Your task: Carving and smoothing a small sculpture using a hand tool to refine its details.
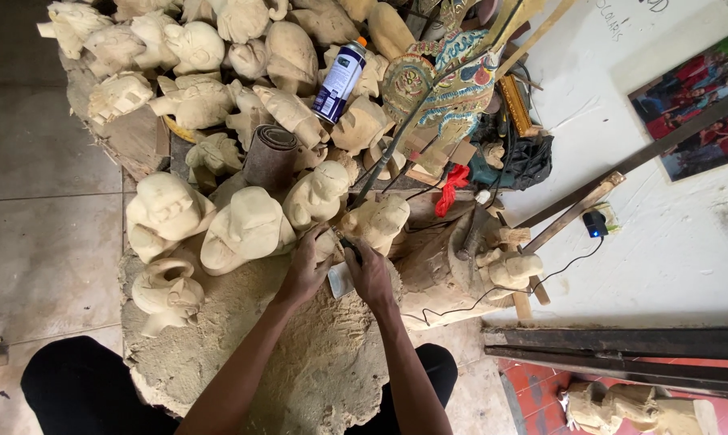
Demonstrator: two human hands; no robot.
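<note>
My left hand and my right hand meet at the far edge of a big, chip-scarred wooden stump. Between them lies a small flat pale object, which the right hand's fingers grip at its top; what it is cannot be made out. The left hand's fingers rest against a small pale wooden carving at the foot of a larger seated figure. Another carved figure stands just beyond my right hand.
Many pale wooden carvings crowd the far side. Among them stand a spray can, a sandpaper roll and a painted flat puppet. Right: a plugged-in charger, dark slats, a white wall. Grey floor tiles lie left.
</note>
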